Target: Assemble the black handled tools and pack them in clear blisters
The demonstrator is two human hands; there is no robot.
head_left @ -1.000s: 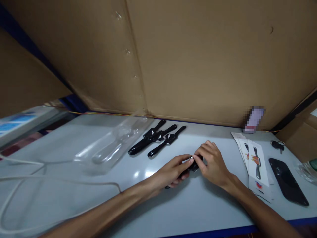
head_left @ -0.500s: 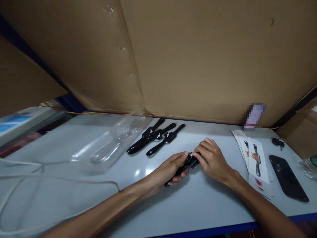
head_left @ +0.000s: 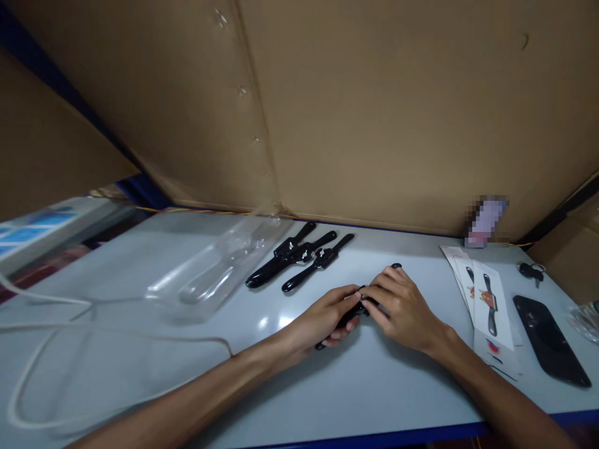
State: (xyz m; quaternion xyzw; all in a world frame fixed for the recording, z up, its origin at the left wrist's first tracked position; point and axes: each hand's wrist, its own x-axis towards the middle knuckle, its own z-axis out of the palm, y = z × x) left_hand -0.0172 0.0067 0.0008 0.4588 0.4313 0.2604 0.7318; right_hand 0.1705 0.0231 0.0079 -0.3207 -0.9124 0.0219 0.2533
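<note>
My left hand (head_left: 333, 313) is closed around one handle of a black spokeshave (head_left: 347, 318), above the table. The handle's tip pokes out below my fingers. My right hand (head_left: 399, 307) is also closed on it, thumb and fingertips pinched at the tool's middle, beside my left thumb. My fingers cover most of the blade area and its screw. The far handle end shows just behind my right knuckles. Further back lie more black spokeshaves: one alone (head_left: 319, 260) and others (head_left: 281, 259) close together to its left, with silvery screws at their middles.
Clear plastic blister packs (head_left: 215, 268) lie left of the tools. A white cable (head_left: 154, 337) loops over the left side of the table. To the right are printed cards (head_left: 489, 305), a black phone (head_left: 552, 340) and keys (head_left: 531, 272). A cardboard wall (head_left: 374, 125) rises behind.
My right fingers have moved in over the spokeshave's middle, hiding the screw seen before. Its far handle end now shows past my right hand. The view has shifted slightly.
</note>
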